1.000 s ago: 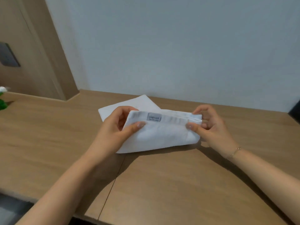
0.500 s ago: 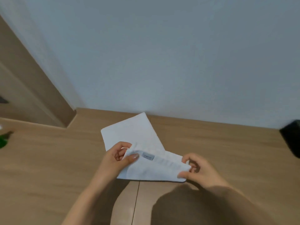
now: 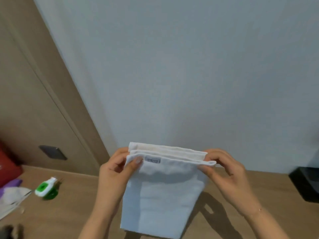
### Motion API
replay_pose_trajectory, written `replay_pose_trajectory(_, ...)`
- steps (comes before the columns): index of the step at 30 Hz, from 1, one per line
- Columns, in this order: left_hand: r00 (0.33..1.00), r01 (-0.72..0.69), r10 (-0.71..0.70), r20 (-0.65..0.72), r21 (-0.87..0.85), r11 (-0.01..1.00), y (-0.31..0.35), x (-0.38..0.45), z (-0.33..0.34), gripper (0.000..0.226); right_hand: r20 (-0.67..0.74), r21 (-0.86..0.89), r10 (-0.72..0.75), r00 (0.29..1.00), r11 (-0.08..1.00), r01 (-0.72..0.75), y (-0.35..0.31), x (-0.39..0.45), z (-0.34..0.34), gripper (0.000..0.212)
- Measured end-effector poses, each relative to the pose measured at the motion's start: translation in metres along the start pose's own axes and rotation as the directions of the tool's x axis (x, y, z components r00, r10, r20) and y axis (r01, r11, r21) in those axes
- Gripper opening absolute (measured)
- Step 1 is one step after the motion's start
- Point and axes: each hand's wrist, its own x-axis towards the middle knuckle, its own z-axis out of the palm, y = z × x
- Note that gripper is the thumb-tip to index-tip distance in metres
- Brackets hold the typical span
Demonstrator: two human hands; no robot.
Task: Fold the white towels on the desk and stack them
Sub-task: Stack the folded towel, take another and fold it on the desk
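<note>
Hanging in the air above the wooden desk (image 3: 241, 187), the folded white towel (image 3: 160, 200) is held up by its top edge, its layered upper hem running level from left to right and its long axis dropping straight down toward the person. The left hand (image 3: 114, 171) pinches the upper left corner — thumb on the near face, the other fingers curled behind the cloth. The right hand (image 3: 224, 171) pinches the upper right corner in the same way, fingertips clamped on the hem. Several layers show at the top edge, the rear ones standing a little higher than the front one. A small grey label (image 3: 152, 160) sits on the near face just under the hem, close to the left thumb. Whether the towel's lower edge touches the desk cannot be told; it reaches the bottom of the view.

Behind it stands a pale wall (image 3: 189, 75), with a wood-toned panel (image 3: 34, 100) to the left bearing a dark plate (image 3: 52, 152). On the desk's left side lie a green-and-white item (image 3: 45, 188), something red (image 3: 8, 168), something purple (image 3: 10, 184) and a pale cloth-like item (image 3: 12, 199). A black object (image 3: 305, 183) sits at the right edge.
</note>
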Motion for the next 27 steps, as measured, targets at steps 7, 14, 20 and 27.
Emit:
replay_pose_trajectory(7, 0.976, -0.113, 0.123, -0.178, 0.062, 0.992, 0.034, -0.006, -0.024, 0.018, -0.039, 0.217, 0.07, 0.997, 0.974, -0.06, -0.035, 0.027, 0.032, 0.01)
replay_pose_trajectory(14, 0.942, -0.018, -0.006, -0.336, -0.069, 0.997, 0.032, -0.037, -0.057, 0.051, 0.148, 0.595, 0.116, 0.982, 0.783, -0.182, -0.039, 0.053, 0.075, 0.04)
replay_pose_trajectory(20, 0.877, 0.068, -0.097, -0.471, -0.077, 0.995, 0.029, -0.095, -0.107, 0.032, 0.439, 0.588, 0.058, 0.896, 0.736, -0.336, -0.052, 0.047, 0.145, 0.041)
replay_pose_trajectory(27, 0.666, 0.002, 0.004, -0.746, 0.007, 1.0, 0.037, -0.171, -0.186, 0.04, 0.623, 0.483, -0.106, 0.775, 0.831, -0.275, -0.112, 0.009, 0.239, 0.021)
